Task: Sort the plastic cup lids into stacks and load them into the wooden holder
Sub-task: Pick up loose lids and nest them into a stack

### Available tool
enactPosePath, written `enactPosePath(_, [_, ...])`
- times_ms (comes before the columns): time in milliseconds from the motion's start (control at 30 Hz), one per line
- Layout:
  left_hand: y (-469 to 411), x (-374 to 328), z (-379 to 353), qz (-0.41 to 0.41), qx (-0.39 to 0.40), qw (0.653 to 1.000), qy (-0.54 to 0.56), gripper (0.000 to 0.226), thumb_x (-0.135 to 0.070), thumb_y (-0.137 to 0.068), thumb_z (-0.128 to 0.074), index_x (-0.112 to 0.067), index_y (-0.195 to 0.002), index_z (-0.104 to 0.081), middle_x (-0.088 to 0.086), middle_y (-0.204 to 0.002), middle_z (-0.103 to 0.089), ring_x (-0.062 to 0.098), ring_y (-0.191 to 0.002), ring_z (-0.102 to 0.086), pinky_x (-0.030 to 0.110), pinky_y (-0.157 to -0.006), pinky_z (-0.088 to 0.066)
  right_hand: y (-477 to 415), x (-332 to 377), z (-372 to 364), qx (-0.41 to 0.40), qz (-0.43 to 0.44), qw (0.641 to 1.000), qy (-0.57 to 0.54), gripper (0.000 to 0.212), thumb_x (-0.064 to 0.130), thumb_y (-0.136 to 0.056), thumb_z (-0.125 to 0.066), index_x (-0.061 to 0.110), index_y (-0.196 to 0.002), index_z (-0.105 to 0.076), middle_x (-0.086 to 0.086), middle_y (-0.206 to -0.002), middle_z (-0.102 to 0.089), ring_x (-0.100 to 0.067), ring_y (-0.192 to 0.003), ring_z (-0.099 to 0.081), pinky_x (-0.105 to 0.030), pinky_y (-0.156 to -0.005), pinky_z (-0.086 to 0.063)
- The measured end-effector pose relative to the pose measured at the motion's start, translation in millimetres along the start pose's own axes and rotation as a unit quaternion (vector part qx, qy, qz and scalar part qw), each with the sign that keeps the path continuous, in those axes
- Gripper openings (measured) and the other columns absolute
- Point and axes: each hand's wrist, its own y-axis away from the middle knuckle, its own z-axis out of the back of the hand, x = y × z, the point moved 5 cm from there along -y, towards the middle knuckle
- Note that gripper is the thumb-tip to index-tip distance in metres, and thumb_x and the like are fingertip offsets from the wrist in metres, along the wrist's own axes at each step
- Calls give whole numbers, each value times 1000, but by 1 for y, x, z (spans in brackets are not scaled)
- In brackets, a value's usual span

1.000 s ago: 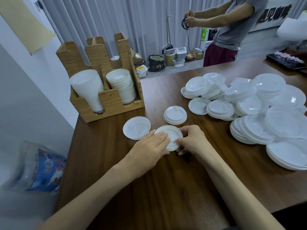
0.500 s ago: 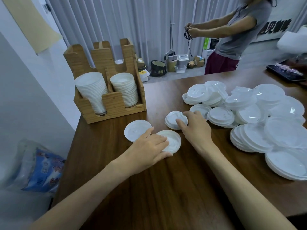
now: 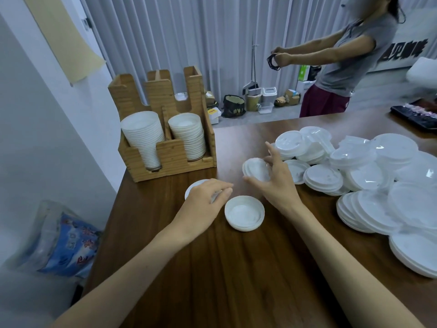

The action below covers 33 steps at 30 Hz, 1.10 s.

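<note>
Your right hand (image 3: 276,183) pinches a small stack (image 3: 256,169) of lids at 12 o'clock: thumb on the near edge, bent fingers on the far edge, one finger sticking up free. The stack looks tilted and is blurred. The grip is only on the edges, so the slick lids can fan out and drop, I think.

Your left hand (image 3: 208,197) lies on a single lid (image 3: 195,188) at 10 o'clock, with the fingers loose and nearly straight, gripping nothing. Press too hard and the lid may skate over the table (image 3: 236,280).

The near stack (image 3: 244,213) sits between your hands, just beside the left fingers. It's easy to clip with either wrist.

The big pile (image 3: 378,176) runs from 1 to 4 o'clock, with leaning rows close to your right forearm. A sweep back could slide them.

There's a size risk too: the pile's lids look wider than the ones in your hand, and mixing them would spoil a stack.

The wooden holder (image 3: 165,147) is at 11 o'clock. Both front slots are already packed high with white stacks, so forcing more in could jam them or tip it. I can't tell about the rear slots.
</note>
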Motion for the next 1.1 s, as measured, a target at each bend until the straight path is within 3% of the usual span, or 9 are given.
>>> enactPosePath(100, [-11, -9, -3, 60, 6, 987, 146, 23, -28, -96, -50, -23, -114, -65, -12, -107, -66, -7, -103, -56, 5, -86, -41, 15, 24, 10, -27, 51, 994, -93, 97, 47, -69, -79, 28, -146, -23, -1, -127, -49, -9, -120, -45, -18, -101, -36])
enactPosePath(167, [-19, -13, -9, 91, 19, 960, 264, 28, -33, -97, -48, -14, -97, -68, 5, -93, -69, 6, -96, -62, 25, -94, -48, 26, 37, 7, -21, 103, 990, -94, 97, 49, -69, -78, 33, -146, -21, 2, -130, -48, -4, -123, -43, -11, -101, -32])
enactPosePath(300, [-27, -14, -24, 181, 15, 870, 459, 35, -31, -97, -48, -4, -113, -64, 17, -108, -68, 27, -102, -65, 36, -83, -52, 41, 52, 0, -5, 160, 986, -52, 93, 30, -75, -78, 29, -147, -20, 9, -136, -40, -3, -125, -37, -11, -105, -27])
enactPosePath(367, [-29, -13, -27, 178, 25, 864, 471, 31, -25, -97, -49, -4, -114, -64, 16, -104, -69, 26, -98, -66, 35, -80, -53, 44, 51, 1, 3, 170, 985, -43, 90, 24, -77, -78, 26, -147, -21, 10, -142, -36, -2, -129, -34, -9, -106, -24])
enactPosePath(467, [-27, -10, -18, 113, 15, 924, 365, 26, -27, -95, -54, -8, -105, -69, 18, -95, -68, 23, -91, -63, 34, -83, -49, 46, 39, 10, -2, 112, 993, -30, 78, 18, -80, -75, 25, -145, -31, 4, -142, -39, -8, -130, -37, -19, -107, -31])
enactPosePath(633, [-6, -7, -16, 4, 49, 988, 147, 23, -19, -89, -62, -18, -111, -70, -9, -112, -68, -1, -108, -58, 22, -98, -44, 53, 5, 23, 27, -135, 990, 39, 25, 16, -90, -58, 16, -115, -65, -1, -99, -65, -8, -84, -59, -22, -74, -46])
enactPosePath(800, [19, -7, -31, -153, 61, 986, -20, 24, -25, -89, -61, -20, -110, -71, -10, -122, -63, -6, -115, -49, 24, -110, -25, 66, -5, 12, 91, -222, 970, -40, 14, 19, -92, -59, 13, -97, -70, -1, -64, -64, -2, -44, -53, -17, -47, -46])
enactPosePath(967, [24, -4, -43, -208, 53, 970, -115, 26, -24, -91, -57, -20, -113, -69, -5, -122, -64, 2, -115, -50, 38, -109, -32, 69, -8, 8, 111, -267, 954, -85, 17, 21, -93, -59, 14, -94, -73, -15, -75, -71, -22, -58, -63, -37, -64, -59])
enactPosePath(1100, [24, -2, -45, -210, 62, 964, -152, 26, -22, -91, -55, -19, -113, -69, -2, -122, -64, 10, -115, -54, 39, -110, -29, 71, -9, 7, 111, -290, 944, -116, 18, 19, -94, -58, 11, -95, -74, -19, -81, -71, -22, -59, -64, -36, -68, -60])
